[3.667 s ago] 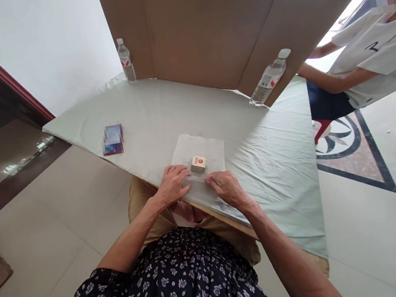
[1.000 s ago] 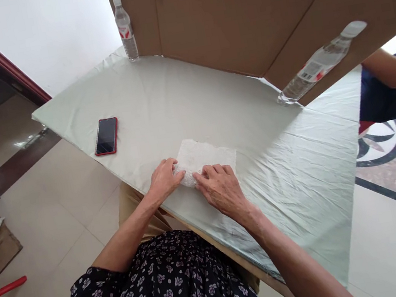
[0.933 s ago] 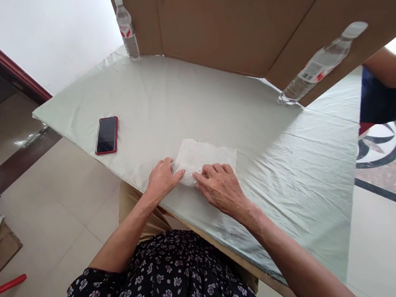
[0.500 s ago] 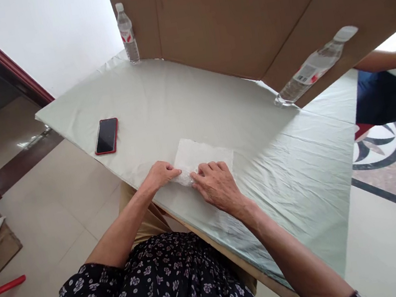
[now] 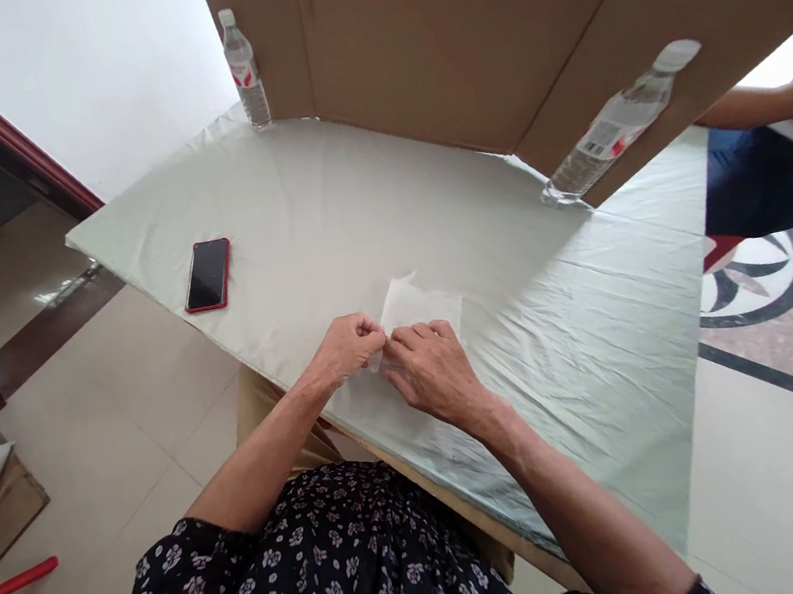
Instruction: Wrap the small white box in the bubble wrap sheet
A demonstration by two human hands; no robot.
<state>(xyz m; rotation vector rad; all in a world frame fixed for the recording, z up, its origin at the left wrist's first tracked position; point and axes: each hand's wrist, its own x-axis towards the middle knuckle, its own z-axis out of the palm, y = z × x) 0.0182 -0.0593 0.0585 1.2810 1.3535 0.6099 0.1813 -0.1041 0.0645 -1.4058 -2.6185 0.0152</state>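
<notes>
A thin, whitish, slightly see-through sheet [image 5: 424, 303] lies on the table before me; its exact material is unclear. My left hand [image 5: 353, 345] pinches the sheet's left side between thumb and fingers. Right beside it, my right hand [image 5: 429, 362] has bent fingers closed on the near part of the sheet. Both hands almost touch, and they cover much of the sheet's near edge. At the far side, a corner of the sheet stands a little crumpled.
A phone in a red case [image 5: 208, 275] rests on the cloth-covered table [image 5: 321, 208] to the left. Two water bottles, one upright [image 5: 245, 74] and another [image 5: 616, 128], stand against a tall cardboard panel [image 5: 414, 40]. Another person's arm [image 5: 781, 99] shows at the right.
My left hand has moved right, toward my right hand, drawing the sheet's left side with it. Less of the sheet shows flat now. The view has shifted slightly.
</notes>
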